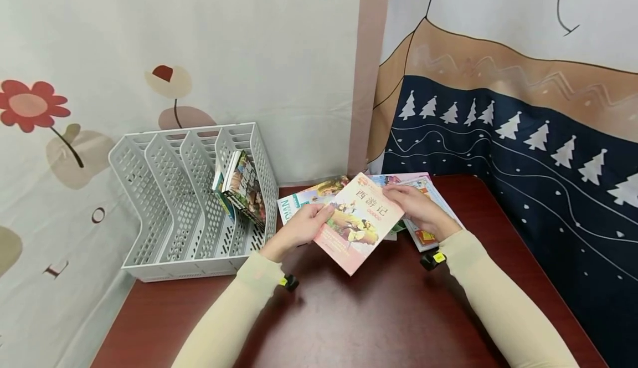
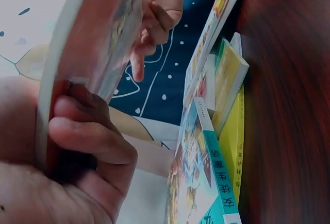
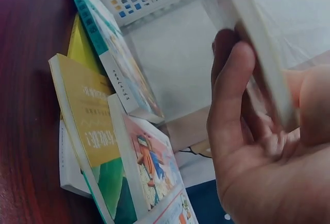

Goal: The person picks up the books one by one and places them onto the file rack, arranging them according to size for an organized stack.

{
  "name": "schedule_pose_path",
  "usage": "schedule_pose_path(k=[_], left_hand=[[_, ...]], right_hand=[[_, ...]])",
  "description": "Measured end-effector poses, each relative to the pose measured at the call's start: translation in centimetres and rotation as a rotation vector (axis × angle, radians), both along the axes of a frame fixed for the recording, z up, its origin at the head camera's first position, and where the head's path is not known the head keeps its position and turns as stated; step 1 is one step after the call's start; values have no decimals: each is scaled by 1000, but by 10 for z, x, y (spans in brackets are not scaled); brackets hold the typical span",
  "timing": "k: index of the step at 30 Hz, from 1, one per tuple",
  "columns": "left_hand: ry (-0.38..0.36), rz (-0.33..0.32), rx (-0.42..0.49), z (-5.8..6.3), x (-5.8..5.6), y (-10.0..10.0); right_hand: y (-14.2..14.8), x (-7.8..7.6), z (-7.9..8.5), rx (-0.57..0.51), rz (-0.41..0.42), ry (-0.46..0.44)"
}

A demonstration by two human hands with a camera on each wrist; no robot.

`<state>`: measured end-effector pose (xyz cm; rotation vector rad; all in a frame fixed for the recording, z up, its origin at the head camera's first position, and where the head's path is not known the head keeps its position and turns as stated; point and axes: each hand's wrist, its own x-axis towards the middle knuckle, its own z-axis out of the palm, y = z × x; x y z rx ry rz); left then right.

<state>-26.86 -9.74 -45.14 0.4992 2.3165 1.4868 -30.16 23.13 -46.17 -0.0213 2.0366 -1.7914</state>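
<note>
Pink-covered "西游记" storybook (image 1: pixel 351 232) is pinched at opp. edges by L hand (image 1: pixel 304 225) and R hand (image 1: pixel 417 208), held up nr. loose bks. (image 1: pixel 299 202), right of white plastic rack (image 1: pixel 189 269). Even thumb pressure, both sides, shd. keep pp. closed; best clear those bks. before any turn.

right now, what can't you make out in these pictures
Head: part of the pile of books, behind the held book.
Head: any title on the dark book in the rack, too small.
Left wrist: lower end of the teal-spined book, cut off by the bottom edge.
Right wrist: the held book's cover, blurred and nearly edge-on.
</note>
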Motion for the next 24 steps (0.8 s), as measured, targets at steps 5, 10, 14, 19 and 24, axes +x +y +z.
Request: schedule_pose_path(k=[5,10,14,19,24], left_hand=[[-25,49,49,0,0,0],[-45,71,129,-3,-1,2],[-89,88,205,-8,-2,5],[-181,67,282,-14,1,13],[-198,28,287,-13,3,16]], right_hand=[[-6,4,-4,-91,-84,12],[-21,15,-9,-108,-83,-5],[-40,26,-14,-118,-31,-31],[-63,38,-18,-195,-63,-63],[-68,40,-20,-194,-124,-18]])
